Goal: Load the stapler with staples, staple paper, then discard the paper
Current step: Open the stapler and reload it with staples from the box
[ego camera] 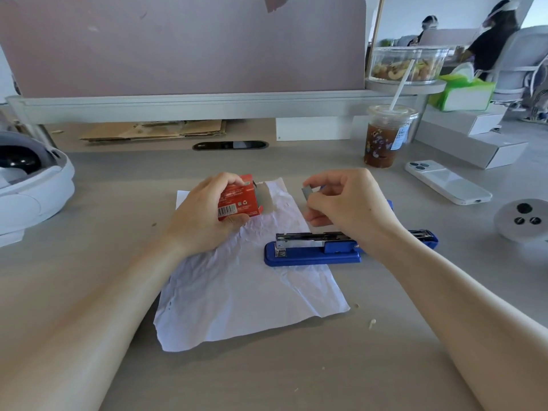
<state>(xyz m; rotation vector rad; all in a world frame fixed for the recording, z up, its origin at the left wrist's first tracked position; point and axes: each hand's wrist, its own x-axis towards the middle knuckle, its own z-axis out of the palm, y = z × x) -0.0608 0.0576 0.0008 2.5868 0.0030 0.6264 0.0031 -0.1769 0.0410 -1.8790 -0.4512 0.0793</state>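
Between headset (32,185) and drink (382,143), left hand (204,215) gripping staple box (237,200), right hand (347,203) pinching staples (306,192) over stapler (311,252).

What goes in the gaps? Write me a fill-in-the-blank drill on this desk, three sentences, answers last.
The left hand holds a ____ staple box.
The right hand pinches a strip of ____.
The ____ stapler lies opened, partly on the crumpled paper.
Missing words: red; staples; blue.
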